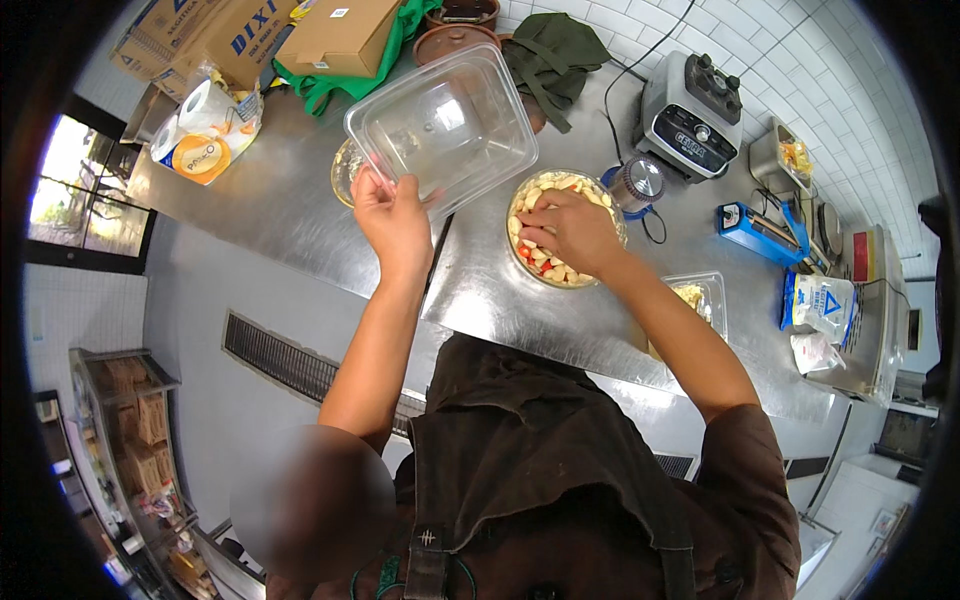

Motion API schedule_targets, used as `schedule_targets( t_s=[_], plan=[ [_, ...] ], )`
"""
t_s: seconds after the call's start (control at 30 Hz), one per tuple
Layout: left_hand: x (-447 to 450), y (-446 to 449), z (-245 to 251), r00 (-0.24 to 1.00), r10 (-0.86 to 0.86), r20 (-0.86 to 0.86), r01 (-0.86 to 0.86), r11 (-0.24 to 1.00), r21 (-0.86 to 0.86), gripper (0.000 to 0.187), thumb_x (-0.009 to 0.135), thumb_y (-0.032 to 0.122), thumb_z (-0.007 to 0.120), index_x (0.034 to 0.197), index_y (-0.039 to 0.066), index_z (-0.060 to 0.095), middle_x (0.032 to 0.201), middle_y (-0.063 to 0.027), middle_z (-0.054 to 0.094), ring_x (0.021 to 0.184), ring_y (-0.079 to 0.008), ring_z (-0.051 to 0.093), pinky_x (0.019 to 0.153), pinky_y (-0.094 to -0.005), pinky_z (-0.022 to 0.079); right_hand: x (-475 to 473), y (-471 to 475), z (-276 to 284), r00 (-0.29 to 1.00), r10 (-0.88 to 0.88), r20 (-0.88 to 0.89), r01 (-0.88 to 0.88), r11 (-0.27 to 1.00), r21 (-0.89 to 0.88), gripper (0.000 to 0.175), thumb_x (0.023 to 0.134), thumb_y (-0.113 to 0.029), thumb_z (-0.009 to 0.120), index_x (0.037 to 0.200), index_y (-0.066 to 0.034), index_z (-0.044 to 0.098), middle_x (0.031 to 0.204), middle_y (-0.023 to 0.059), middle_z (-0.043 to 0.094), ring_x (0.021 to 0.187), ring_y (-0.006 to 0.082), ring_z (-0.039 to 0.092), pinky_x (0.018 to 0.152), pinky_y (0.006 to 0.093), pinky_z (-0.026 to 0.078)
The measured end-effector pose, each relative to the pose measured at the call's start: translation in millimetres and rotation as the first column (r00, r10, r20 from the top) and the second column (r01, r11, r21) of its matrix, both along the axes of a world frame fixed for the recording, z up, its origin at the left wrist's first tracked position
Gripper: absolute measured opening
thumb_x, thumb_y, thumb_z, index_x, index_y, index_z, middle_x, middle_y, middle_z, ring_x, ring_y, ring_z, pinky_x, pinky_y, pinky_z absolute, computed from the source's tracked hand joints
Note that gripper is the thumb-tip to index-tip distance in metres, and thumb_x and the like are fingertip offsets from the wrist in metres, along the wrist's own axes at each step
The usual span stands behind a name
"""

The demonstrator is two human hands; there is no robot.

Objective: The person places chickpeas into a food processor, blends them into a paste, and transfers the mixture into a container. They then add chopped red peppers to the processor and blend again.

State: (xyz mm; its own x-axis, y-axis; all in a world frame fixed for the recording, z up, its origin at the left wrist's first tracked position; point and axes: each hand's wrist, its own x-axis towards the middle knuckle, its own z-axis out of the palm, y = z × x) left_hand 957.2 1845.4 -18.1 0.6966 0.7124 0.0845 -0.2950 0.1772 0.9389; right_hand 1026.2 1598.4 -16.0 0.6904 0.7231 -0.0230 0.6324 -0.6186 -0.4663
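My left hand (pixel 391 217) grips a clear plastic food container (pixel 487 139) by its near rim, fingers and thumb pinching the wall. The container is held tilted above the steel table and looks empty. My right hand (pixel 571 231) reaches into a round clear bowl (pixel 559 286), its fingers down among pale peeled cloves (pixel 556 182) that look like garlic. Whether the fingers hold any cloves is hidden. A few red pieces (pixel 525 253) lie among them. Partly behind the container and my left hand, another round clear bowl (pixel 342 180) with pale residue sits on the table.
Beyond the bowl stand a blender base (pixel 686 124) and a small clear-sided grinder (pixel 637 182). At right are a clear tub (pixel 718 292) of pale chopped food, a blue sealer (pixel 761 234) and plastic packs (pixel 821 304). Cardboard boxes (pixel 337 37) and paper rolls (pixel 199 105) fill the far left.
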Motion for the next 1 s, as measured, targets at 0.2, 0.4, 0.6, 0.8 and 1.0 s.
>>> schedule_targets(
  t_s=[0.2,0.4,0.6,0.8,1.0],
  plan=[
    [-6.1,11.6,8.7,0.999,-0.049,0.007,0.05,0.996,-0.071,0.019,0.096,-0.009,0.055,0.109,0.006,0.058,0.122,-0.0094,0.065,0.105,-0.0223,0.069,0.086,-0.0558,0.071,12.2,-26.8,41.2,0.979,-0.198,0.043,0.195,0.979,0.067,0.024,0.092,-0.039,0.083,0.109,-0.0225,0.087,0.106,0.004,0.077,0.099,0.0288,0.073,0.085,0.0418,0.058],
    [-3.0,24.3,14.1,0.997,-0.07,-0.016,0.069,0.995,-0.073,0.022,0.095,-0.011,0.054,0.094,0.01,0.047,0.134,-0.0093,0.06,0.112,-0.0239,0.066,0.086,-0.061,0.07,-8.7,-66.4,35.2,0.97,-0.229,0.081,0.24,0.953,-0.186,0.019,0.089,-0.037,0.086,0.102,-0.023,0.087,0.107,0.0064,0.078,0.095,0.0316,0.075,0.082,0.0438,0.059],
    [7.9,21.3,19.0,0.992,-0.128,0.006,0.128,0.987,-0.101,0.024,0.094,-0.011,0.055,0.092,0.011,0.046,0.136,-0.0083,0.058,0.114,-0.0233,0.064,0.086,-0.061,0.07,-5.2,-64.9,26.5,0.939,-0.265,0.22,0.291,0.952,-0.092,0.021,0.093,-0.038,0.082,0.106,-0.0227,0.086,0.108,0.0044,0.078,0.1,0.0287,0.074,0.082,0.0419,0.059],
    [13.1,18.8,22.3,0.985,-0.17,-0.006,0.168,0.979,-0.119,0.025,0.095,-0.008,0.055,0.113,0.007,0.062,0.13,-0.0074,0.06,0.108,-0.0197,0.063,0.083,-0.0531,0.071,-6.1,-49.4,24.5,0.915,-0.357,0.188,0.38,0.919,-0.103,0.028,0.093,-0.045,0.081,0.11,-0.0229,0.087,0.118,0.0004,0.077,0.101,0.0269,0.075,0.083,0.0411,0.061],
    [16.1,18.8,27.6,0.978,-0.209,-0.004,0.208,0.971,-0.118,0.025,0.094,-0.007,0.056,0.115,0.006,0.062,0.131,-0.0079,0.06,0.109,-0.0205,0.063,0.084,-0.0527,0.071,-26.0,-39.9,25.7,0.93,-0.367,0.03,0.368,0.921,-0.13,0.038,0.084,-0.047,0.089,0.11,-0.0203,0.086,0.114,0.0027,0.076,0.102,0.0296,0.074,0.084,0.0423,0.058]
  ],
)
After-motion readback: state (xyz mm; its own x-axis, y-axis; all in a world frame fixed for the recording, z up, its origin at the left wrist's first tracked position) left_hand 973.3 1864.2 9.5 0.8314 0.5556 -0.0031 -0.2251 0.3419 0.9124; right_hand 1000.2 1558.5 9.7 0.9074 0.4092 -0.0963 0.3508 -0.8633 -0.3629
